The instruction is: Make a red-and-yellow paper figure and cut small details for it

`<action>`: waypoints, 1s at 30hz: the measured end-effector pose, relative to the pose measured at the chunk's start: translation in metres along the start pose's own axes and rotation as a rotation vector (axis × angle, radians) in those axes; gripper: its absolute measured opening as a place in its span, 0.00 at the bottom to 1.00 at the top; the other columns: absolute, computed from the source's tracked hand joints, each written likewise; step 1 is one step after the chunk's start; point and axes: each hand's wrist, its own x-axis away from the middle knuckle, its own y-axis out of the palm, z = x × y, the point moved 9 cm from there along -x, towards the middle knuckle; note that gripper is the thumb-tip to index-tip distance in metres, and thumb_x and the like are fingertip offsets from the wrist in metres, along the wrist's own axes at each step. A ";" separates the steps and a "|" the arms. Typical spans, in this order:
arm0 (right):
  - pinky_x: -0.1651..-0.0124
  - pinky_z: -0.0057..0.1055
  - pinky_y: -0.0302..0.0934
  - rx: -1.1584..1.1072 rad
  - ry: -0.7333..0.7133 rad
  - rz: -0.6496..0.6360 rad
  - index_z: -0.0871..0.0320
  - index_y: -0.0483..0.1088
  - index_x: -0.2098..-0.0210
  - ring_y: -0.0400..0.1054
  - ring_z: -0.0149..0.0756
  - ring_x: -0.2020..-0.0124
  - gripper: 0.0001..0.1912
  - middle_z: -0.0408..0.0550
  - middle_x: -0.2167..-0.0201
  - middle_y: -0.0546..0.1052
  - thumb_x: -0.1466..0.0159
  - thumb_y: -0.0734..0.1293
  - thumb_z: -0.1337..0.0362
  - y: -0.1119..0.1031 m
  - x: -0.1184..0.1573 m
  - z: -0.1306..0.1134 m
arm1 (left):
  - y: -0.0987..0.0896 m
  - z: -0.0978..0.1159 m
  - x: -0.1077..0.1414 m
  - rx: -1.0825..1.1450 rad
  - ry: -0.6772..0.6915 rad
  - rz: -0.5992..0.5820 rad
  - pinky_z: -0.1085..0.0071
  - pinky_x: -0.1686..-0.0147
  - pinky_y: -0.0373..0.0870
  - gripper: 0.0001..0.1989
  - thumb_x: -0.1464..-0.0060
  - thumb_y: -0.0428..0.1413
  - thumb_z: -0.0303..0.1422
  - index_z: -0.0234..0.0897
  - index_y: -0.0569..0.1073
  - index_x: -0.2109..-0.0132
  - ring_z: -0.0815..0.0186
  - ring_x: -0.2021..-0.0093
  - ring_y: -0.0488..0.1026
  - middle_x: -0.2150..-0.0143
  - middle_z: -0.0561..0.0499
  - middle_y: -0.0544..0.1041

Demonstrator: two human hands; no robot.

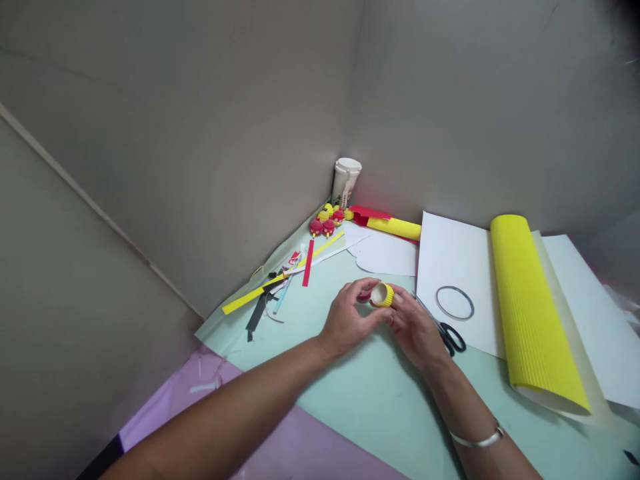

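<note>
Between my two hands is a small ring of yellow corrugated paper (384, 295), its round opening tilted toward me. My left hand (347, 313) curls around it from the left, thumb beneath and fingers above. A dark red round piece (364, 297) shows under those fingers, partly hidden. From the right, my right hand (413, 327) grips the yellow ring with its fingertips. Beside that hand lie scissors (451, 338) with black handles, their blades partly covered by it.
Several red and yellow paper balls (327, 220) sit by a white cup (346, 180) in the corner. Paper strips (260, 291) lie left. At right are a metal ring (455, 303) on white sheets (450, 247) and a yellow corrugated roll (537, 313). Grey walls enclose the back.
</note>
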 end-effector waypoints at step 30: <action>0.61 0.35 0.69 0.477 -0.223 0.252 0.53 0.72 0.54 0.71 0.38 0.60 0.16 0.47 0.58 0.75 0.40 0.69 0.56 -0.051 -0.002 -0.025 | 0.023 -0.026 -0.014 -0.608 -0.066 -0.102 0.62 0.50 0.65 0.17 0.51 0.61 0.34 0.38 0.70 0.53 0.57 0.52 0.70 0.54 0.46 0.75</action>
